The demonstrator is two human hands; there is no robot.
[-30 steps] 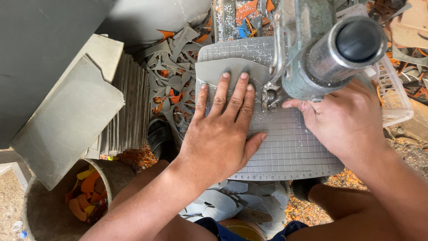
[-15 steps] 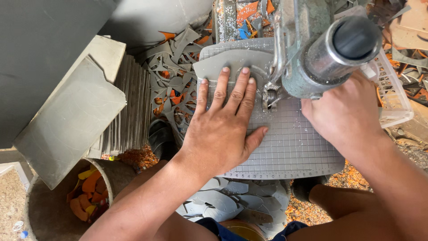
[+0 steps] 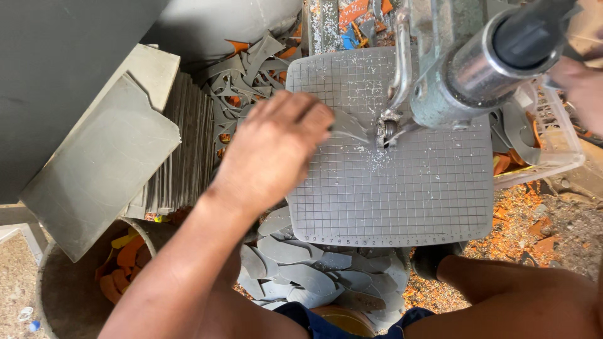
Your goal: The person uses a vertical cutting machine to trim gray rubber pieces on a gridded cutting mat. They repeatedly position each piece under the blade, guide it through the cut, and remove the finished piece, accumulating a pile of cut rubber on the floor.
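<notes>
I am holding my left hand (image 3: 273,150) over the left edge of the gridded tabletop (image 3: 402,194), fingers curled on a grey offcut (image 3: 349,127) whose long axis is pointing right toward the blade (image 3: 384,130). My right hand (image 3: 581,88) is sitting well apart at the frame's right edge; I cannot tell its grip.

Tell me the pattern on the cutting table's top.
The table top is grey with a square grid; head view.
</notes>
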